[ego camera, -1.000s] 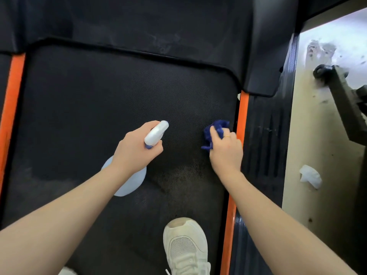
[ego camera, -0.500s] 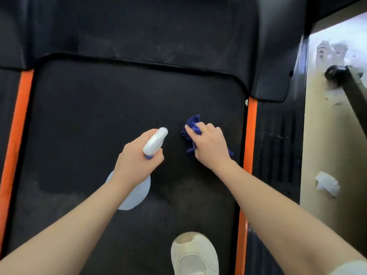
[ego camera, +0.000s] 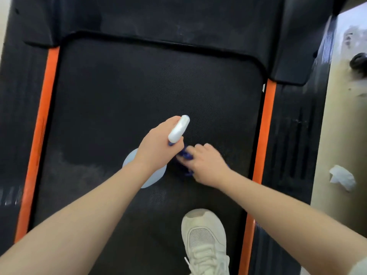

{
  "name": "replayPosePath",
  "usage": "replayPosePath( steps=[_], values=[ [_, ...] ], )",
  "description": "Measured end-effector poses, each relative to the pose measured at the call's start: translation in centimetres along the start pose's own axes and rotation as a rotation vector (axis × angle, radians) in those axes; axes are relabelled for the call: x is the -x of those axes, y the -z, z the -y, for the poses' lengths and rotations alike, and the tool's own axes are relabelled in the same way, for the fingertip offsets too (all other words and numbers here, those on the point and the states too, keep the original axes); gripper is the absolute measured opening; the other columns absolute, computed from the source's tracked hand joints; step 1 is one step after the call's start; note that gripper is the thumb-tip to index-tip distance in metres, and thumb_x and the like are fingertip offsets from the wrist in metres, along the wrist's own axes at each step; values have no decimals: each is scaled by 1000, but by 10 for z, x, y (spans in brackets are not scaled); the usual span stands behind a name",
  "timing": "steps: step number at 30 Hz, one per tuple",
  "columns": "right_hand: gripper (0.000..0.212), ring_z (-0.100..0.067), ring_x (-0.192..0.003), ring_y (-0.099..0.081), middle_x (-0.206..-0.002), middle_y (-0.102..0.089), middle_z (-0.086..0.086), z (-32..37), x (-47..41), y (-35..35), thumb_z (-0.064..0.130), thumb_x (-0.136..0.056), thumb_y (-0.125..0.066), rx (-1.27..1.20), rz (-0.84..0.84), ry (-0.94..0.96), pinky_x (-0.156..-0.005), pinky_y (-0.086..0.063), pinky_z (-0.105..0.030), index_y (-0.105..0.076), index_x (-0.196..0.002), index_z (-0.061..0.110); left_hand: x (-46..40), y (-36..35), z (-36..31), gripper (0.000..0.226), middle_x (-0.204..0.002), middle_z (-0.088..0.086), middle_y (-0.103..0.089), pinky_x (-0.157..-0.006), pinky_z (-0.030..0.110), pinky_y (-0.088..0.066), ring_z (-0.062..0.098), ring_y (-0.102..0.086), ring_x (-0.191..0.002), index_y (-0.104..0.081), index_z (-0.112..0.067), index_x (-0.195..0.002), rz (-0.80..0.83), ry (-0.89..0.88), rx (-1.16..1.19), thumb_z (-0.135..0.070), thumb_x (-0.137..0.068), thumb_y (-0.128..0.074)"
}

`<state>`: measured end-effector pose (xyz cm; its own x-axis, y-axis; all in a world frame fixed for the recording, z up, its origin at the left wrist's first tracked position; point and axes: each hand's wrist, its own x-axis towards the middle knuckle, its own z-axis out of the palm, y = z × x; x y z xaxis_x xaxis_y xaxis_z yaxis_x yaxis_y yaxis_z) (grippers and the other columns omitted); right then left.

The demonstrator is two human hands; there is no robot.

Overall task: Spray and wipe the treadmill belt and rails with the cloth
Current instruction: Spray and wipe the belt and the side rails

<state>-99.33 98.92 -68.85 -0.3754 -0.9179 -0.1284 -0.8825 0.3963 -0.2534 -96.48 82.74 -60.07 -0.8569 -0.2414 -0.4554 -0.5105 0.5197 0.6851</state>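
— Two hands over the treadmill belt (ego camera: 119, 100); contents?
— Left hand (ego camera: 156, 147): grip closed round the neck of a white spray bottle (ego camera: 178, 129), nozzle pointing up the belt. Right hand (ego camera: 206, 165): blurred, fingers curled onto a blue cloth (ego camera: 183, 155) bunched on the belt, just beside the left hand.
— Surroundings?
— Orange rails (ego camera: 262, 135) either side; one white shoe (ego camera: 204, 241) on the belt; crumpled white tissue (ego camera: 341, 177) on the floor.
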Motion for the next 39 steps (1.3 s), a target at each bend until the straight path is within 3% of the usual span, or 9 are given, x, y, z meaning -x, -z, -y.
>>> replayPosePath(
  steps=[6, 10, 13, 17, 19, 25, 29, 33, 39],
  values=[
    [50, -39, -86, -55, -107, -55, -21, -39, -33, 26, 17, -72, -69, -104, -139, -855, -67, -42, -40, -61, -121, 13, 7, 18, 14, 37, -104, -4, -62, -80, 20, -44, 14, -56, -94, -54, -29, -118, -54, -21, 135, -12, -85, -56],
    [63, -30, -57, -55, -84, -61, -14, 36, -13, 7, 26, -44, -86, -111, -53, -437, -48, -39, -27, -70, -104, 14, 0, 29, 30, 39, -102, -9, -58, -70, 3, -38, 7, -54, -91, -53, -27, -121, -34, 73, 140, -7, -87, -56],
    [56, -29, -58, -56, -83, -61, -12, 21, -8, 4, 27, -50, -84, -77, 2, -183, -49, -41, -28, -71, -104, 18, -5, 32, 42, 39, -106, -5, -61, -67, -2, -36, 7, -54, -92, -56, -18, -123, -39, 51, 119, -7, -86, -57],
    [46, -38, -86, -56, -112, -53, -18, -28, -21, 21, 21, -82, -61, -134, -168, -984, -70, -45, -41, -56, -127, 22, -12, 37, 50, 42, -110, -3, -62, -72, 1, -38, 10, -57, -100, -54, -17, -128, 13, 3, 127, -9, -87, -58],
    [50, -37, -97, -51, -123, -47, -17, -20, -18, 20, 20, -88, -56, -140, -126, -1181, -76, -40, -39, -46, -137, 22, -14, 39, 52, 44, -112, -1, -61, -73, 4, -38, 12, -56, -102, -52, -16, -131, 69, -25, 109, -11, -88, -58],
    [63, -34, -59, -55, -90, -60, -17, 83, -15, 2, 21, -54, -83, -133, 77, -622, -47, -41, -31, -67, -114, 15, -8, 48, 49, 38, -104, -4, -60, -68, -1, -38, 10, -55, -94, -53, -20, -123, 168, -68, 134, -9, -87, -58],
    [56, -35, -100, -52, -122, -44, -13, 108, -25, 16, 24, -89, -53, -246, 255, -585, -74, -41, -35, -37, -142, 22, 14, 70, 65, 32, -100, -4, -61, -66, 2, -39, 9, -56, -91, -52, -30, -110, 120, -21, 214, -7, -87, -57],
    [51, -37, -101, -52, -124, -46, -14, 112, -59, 43, 21, -89, -53, -267, 148, -558, -77, -41, -35, -43, -140, 23, 58, 104, 110, 36, -105, -12, -62, -74, 5, -42, 2, -57, -96, -57, -18, -120, -17, 125, 283, -8, -86, -55],
    [44, -27, -111, -49, -133, -40, -5, 158, -146, 47, 27, -96, -44, -231, 250, -359, -80, -40, -31, -41, -139, 32, 140, 150, 205, 45, -115, -9, -62, -94, 35, -50, 17, -60, -105, -52, -25, -132, -235, 369, 364, -13, -89, -57]
  ],
)
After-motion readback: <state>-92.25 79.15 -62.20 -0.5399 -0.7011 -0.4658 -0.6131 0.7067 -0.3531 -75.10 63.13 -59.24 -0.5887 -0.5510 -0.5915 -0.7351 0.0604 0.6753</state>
